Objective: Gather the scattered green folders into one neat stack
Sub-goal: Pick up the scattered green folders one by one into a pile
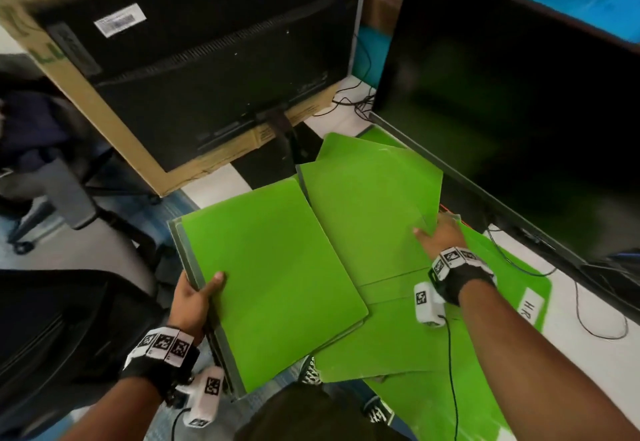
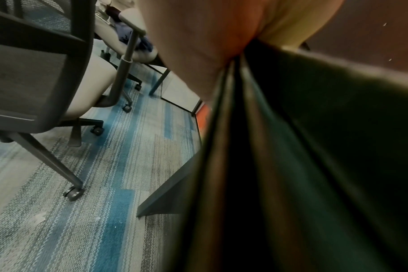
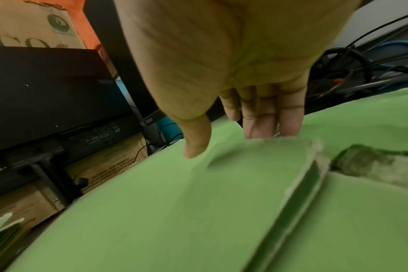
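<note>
My left hand [image 1: 202, 288] grips a stack of green folders [image 1: 273, 278] by its left edge, thumb on top, and holds it out past the table's near-left corner. The left wrist view shows my palm [image 2: 198, 46] against the dark edges of the stack [image 2: 256, 147]. Straight fingers of my right hand [image 1: 437, 233] reach over the far right corner of another green folder [image 1: 367, 212]; in the right wrist view the thumb of this hand [image 3: 231, 114] hovers just above that folder [image 3: 175, 211]. More green folders [image 1: 398, 336] lie overlapping beneath, one of them labelled "HR" [image 1: 530, 305].
A black monitor [image 1: 512, 101] stands close on the right, with cables [image 1: 588, 319] trailing across the white table [image 1: 588, 364]. At the back left, another monitor [image 1: 214, 60] leans on a cardboard box [image 1: 114, 122]. Office chairs [image 2: 35, 82] stand on the blue carpet to the left.
</note>
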A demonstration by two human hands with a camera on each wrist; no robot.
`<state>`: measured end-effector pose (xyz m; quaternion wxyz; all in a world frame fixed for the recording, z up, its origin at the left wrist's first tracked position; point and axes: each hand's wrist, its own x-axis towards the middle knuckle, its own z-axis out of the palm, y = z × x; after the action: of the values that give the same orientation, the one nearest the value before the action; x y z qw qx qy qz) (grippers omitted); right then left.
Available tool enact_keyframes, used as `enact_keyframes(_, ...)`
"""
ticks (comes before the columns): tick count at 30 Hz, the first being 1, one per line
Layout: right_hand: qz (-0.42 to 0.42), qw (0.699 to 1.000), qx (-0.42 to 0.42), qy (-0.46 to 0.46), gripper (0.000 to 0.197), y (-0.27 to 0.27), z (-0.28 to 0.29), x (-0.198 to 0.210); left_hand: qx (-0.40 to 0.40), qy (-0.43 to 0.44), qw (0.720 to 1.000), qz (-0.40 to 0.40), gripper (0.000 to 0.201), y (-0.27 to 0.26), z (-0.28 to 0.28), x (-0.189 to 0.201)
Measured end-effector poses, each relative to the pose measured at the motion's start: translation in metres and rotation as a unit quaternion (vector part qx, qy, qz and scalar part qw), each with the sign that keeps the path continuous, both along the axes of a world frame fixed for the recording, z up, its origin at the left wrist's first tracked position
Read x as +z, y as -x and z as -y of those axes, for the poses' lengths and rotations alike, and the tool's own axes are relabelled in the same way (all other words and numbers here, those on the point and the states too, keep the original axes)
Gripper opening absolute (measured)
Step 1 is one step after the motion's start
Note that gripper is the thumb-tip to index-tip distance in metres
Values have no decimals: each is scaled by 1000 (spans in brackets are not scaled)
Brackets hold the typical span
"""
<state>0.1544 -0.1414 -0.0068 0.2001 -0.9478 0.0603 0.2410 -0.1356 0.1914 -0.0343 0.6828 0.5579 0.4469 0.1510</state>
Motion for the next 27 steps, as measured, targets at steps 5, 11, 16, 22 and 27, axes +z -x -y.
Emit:
enact_keyframes(5, -8, 1000, -11, 1, 95, -4, -4, 1, 21, 19, 1000, -8, 38, 9, 1, -14)
enact_keyframes(11, -34, 991, -103, -78, 38, 4, 14, -6, 10, 23, 1000, -3, 40, 6, -2, -12)
enact_keyframes(16, -29, 988, -124, -82, 31, -2, 32, 4, 11, 20, 1000, 8, 40, 0, -13, -10)
enact_keyframes(22, -33, 982, -149, -115, 41, -15, 15, 26, 19, 31, 999, 2, 41, 2, -25, -18)
enact_keyframes(27, -40, 981, -145, -121, 39, -29, -2, 31, 33, 37, 999, -14, 39, 6, -28, -22)
